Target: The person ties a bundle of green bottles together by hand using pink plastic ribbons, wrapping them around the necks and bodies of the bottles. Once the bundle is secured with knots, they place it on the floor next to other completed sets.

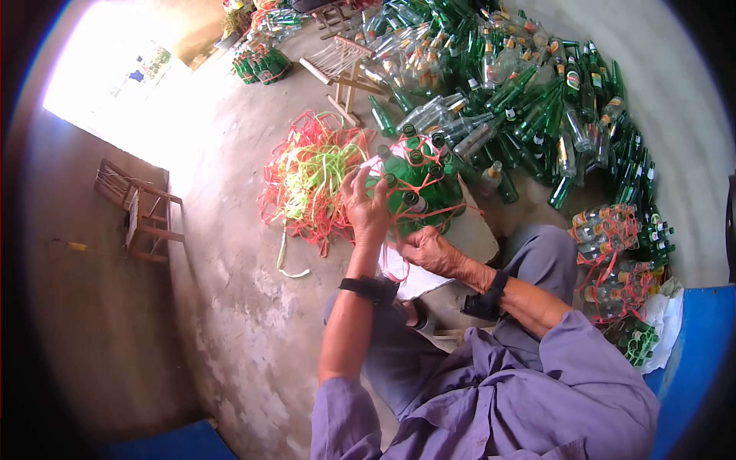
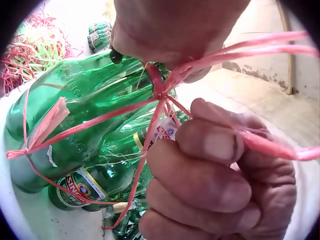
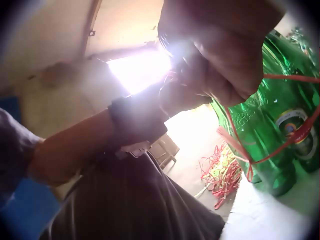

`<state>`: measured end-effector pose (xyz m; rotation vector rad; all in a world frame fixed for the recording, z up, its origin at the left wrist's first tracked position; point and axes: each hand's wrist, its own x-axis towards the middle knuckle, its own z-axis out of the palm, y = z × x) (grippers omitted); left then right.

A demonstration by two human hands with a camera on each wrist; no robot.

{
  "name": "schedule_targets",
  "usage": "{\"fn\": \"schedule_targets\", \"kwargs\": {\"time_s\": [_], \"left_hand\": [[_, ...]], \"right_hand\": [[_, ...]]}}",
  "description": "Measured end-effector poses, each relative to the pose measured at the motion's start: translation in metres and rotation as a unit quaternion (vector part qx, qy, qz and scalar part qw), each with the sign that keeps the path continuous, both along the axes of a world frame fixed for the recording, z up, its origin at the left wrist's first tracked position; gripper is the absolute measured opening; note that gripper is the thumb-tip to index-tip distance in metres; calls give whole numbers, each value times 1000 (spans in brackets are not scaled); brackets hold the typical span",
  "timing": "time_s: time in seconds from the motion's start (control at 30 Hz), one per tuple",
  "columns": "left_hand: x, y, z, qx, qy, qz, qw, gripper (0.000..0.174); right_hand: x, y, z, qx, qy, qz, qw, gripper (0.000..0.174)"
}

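Observation:
Several green glass bottles [image 1: 439, 189] stand bundled upright, with pink plastic strap [image 2: 95, 121] running round and between them to a knot near the necks. My left hand [image 1: 366, 208] is at the bundle's near left side, fingers bent beside the bottle necks, holding the strap close to the knot; its fingertips are partly hidden. Lower and to the right, my right hand [image 1: 435, 253] has its fingers curled and pinches a strap strand between thumb and forefinger. Loose strands trail past both hands in the left wrist view. The bundle rests on a pale slab [image 1: 479, 234].
A tangled heap of red and yellow-green strap [image 1: 314, 180] lies left of the bundle. Loose bottles [image 1: 529, 100] pile up behind and to the right. Wooden stools [image 1: 341, 61] stand beyond. Tied clear bottles [image 1: 609, 230] sit beside my right knee.

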<state>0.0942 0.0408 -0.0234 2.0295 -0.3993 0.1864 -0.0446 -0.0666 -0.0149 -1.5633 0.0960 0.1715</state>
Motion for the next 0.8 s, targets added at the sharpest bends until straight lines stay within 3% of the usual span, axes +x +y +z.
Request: {"fn": "schedule_targets", "kwargs": {"time_s": [0.1, 0.33, 0.4, 0.43, 0.57, 0.8], "left_hand": [[1, 2, -1, 4, -20, -4, 1000, 44], [6, 13, -7, -15, -54, -35, 998, 38], [12, 23, -11, -204, 124, -101, 966, 34], [3, 26, 1, -248, 158, -87, 952, 31], [-21, 45, 31, -249, 171, -56, 952, 27], [-22, 59, 29, -247, 182, -35, 951, 21]], "right_hand": [[-12, 3, 6, 4, -6, -16, 1000, 25], [-26, -15, 1, 145, 102, -21, 984, 23], [-31, -18, 7, 190, 119, -21, 974, 22], [-35, -18, 12, 221, 128, -37, 966, 20], [-48, -19, 5, 335, 142, -23, 931, 19], [-63, -5, -1, 297, 158, -14, 942, 15]]}}
